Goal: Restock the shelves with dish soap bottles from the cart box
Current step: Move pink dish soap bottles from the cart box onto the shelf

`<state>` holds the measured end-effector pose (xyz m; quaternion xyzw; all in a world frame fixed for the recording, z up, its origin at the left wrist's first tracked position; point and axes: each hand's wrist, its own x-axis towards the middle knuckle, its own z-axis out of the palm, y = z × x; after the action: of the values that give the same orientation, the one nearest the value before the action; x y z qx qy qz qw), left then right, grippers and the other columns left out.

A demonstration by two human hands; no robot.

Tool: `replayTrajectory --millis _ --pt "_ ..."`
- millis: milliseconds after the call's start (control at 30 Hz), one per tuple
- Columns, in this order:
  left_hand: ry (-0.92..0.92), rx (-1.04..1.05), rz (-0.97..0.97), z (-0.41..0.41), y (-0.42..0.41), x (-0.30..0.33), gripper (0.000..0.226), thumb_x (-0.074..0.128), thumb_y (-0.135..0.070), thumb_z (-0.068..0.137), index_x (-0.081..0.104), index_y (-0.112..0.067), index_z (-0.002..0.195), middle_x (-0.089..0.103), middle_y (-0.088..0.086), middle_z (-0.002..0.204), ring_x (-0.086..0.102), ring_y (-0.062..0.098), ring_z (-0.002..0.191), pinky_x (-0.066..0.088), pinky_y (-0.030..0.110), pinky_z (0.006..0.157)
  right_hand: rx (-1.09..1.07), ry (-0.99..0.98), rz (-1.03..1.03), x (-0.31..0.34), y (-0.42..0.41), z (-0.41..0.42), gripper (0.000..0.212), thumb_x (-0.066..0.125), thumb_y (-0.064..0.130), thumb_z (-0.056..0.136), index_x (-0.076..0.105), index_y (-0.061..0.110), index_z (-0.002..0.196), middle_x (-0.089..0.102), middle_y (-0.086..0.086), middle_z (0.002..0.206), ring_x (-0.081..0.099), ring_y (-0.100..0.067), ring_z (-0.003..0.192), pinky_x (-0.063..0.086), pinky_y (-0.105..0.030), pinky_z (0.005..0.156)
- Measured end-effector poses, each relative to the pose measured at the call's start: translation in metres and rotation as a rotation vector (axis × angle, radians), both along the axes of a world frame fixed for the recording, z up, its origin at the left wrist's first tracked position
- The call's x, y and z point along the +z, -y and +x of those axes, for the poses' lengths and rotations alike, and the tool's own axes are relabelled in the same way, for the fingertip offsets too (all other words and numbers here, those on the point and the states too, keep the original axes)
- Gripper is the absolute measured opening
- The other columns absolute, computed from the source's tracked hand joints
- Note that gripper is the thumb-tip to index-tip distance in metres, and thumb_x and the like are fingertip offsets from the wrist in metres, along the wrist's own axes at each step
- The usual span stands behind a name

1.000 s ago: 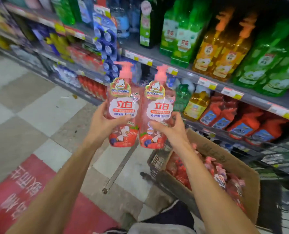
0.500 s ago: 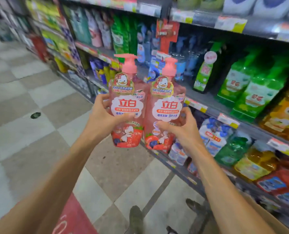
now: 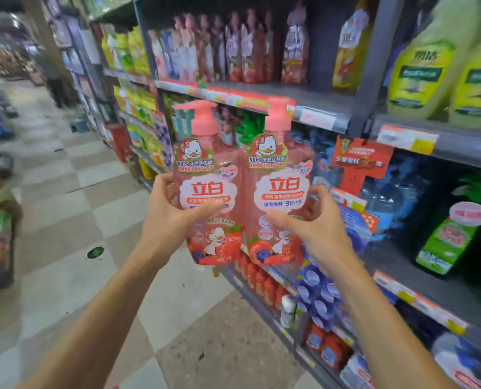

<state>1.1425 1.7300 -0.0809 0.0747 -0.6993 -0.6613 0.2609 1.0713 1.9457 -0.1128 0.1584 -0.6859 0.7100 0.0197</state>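
Two pink pump bottles of dish soap with duck and strawberry labels are held upright side by side in front of the shelves. My left hand (image 3: 172, 217) grips the left bottle (image 3: 208, 175) around its middle. My right hand (image 3: 312, 228) grips the right bottle (image 3: 278, 169) the same way. Both bottles are raised to about the level of a shelf edge (image 3: 261, 101). On that shelf stand several similar pink and red bottles (image 3: 244, 49). The cart box is out of view.
Shelving (image 3: 413, 279) runs along the right side, packed with green, yellow and blue bottles. A red promo tag (image 3: 360, 158) hangs from a shelf edge. A hanging strip of blue items (image 3: 317, 296) sticks out lower down. The tiled aisle floor (image 3: 73, 197) stretches away at left.
Both hands have lifted the two bottles higher and the view has tilted up the aisle. The upper shelf with matching pink bottles has come into view; the cart box seen a second ago is gone.
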Motion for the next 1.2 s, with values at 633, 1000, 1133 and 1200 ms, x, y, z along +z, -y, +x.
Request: replayTrajectory --millis 633,1000,1133,1200 --pt "-0.086 -0.134 -0.029 -0.225 0.288 0.045 0.096 0.095 -0.034 0.042 0.053 -0.014 0.125 0.073 0.005 0.11 0.073 0.022 0.095 0.06 0.041 0.079 -0.154 -0.09 0.07 0.054 0.273 -0.195 0.058 0.091 0.025 0.058 0.058 0.016 0.104 0.077 0.007 0.095 0.073 -0.011 0.089 0.058 -0.032 0.077" --pt "-0.178 -0.308 -0.051 -0.343 0.364 0.082 0.054 0.084 -0.016 0.065 0.059 -0.03 0.11 0.076 -0.008 0.097 0.072 0.004 0.084 0.054 0.014 0.065 -0.271 -0.144 0.041 0.099 0.354 -0.287 0.062 0.088 0.03 0.051 0.061 0.021 0.107 0.077 0.009 0.096 0.073 -0.008 0.092 0.057 -0.033 0.078" --pt "-0.216 -0.369 -0.103 -0.391 0.378 0.096 0.048 0.08 -0.023 0.067 0.064 -0.022 0.112 0.076 -0.006 0.098 0.073 0.011 0.089 0.057 0.02 0.07 -0.308 -0.176 0.007 0.114 0.368 -0.326 0.066 0.089 0.033 0.047 0.06 0.019 0.105 0.078 0.004 0.095 0.074 -0.012 0.091 0.057 -0.04 0.08" --pt "-0.245 -0.387 -0.123 -0.419 0.383 0.103 0.049 0.079 -0.026 0.067 0.064 -0.02 0.113 0.077 -0.005 0.099 0.074 0.014 0.092 0.059 0.026 0.074 -0.34 -0.207 -0.02 0.121 0.374 -0.347 0.066 0.088 0.036 0.045 0.062 0.02 0.103 0.078 0.005 0.094 0.074 -0.011 0.089 0.056 -0.038 0.078"
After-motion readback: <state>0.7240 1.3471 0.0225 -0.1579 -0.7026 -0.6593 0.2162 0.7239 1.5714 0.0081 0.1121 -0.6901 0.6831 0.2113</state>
